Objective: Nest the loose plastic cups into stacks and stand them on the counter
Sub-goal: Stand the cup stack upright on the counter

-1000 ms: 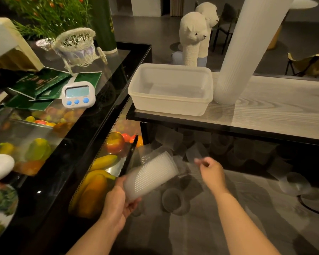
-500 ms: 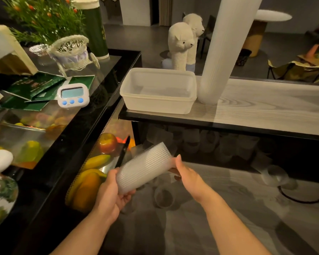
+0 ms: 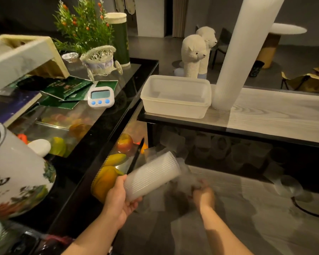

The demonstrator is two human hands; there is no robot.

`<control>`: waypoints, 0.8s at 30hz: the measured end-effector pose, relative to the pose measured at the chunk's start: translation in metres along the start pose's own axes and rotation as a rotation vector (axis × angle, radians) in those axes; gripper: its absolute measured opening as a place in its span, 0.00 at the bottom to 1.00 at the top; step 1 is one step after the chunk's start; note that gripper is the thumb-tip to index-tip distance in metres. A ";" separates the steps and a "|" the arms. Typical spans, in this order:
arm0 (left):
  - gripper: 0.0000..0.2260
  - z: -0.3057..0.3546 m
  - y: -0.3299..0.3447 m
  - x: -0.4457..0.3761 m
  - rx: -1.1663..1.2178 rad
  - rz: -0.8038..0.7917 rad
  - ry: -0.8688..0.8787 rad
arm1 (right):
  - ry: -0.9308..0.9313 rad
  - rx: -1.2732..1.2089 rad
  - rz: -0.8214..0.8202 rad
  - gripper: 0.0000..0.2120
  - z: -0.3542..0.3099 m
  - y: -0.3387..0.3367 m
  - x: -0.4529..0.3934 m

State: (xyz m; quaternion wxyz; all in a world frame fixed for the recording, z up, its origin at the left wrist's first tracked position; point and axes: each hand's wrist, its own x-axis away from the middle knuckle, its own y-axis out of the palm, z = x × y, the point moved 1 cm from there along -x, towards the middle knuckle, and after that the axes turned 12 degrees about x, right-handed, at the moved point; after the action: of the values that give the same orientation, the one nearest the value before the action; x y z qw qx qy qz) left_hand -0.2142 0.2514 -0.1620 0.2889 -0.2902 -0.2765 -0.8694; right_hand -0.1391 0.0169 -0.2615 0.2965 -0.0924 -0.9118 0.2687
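Dropped lower, right hand point(image 3: 203, 195) blurs; left hand point(image 3: 118, 198) grips ribbed translucent stack point(image 3: 152, 176).

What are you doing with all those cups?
A person is gathering loose plastic cups into stacks. The left hand grips a short nested stack of cups, held tilted on its side. The right hand is down among the loose cups on the lower surface, too blurred to tell if it holds one. A very tall cup stack stands on the wooden counter, beside an empty plastic tub.
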 end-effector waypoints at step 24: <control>0.20 0.007 -0.007 0.002 0.147 -0.066 -0.071 | 0.035 -0.052 -0.401 0.16 -0.030 0.054 0.062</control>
State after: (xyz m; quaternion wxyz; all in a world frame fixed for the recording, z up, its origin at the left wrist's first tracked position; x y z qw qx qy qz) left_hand -0.2182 0.2599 -0.1582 0.2706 -0.2898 -0.3591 -0.8449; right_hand -0.1714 0.0959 -0.2400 0.3573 0.0787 -0.9133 0.1791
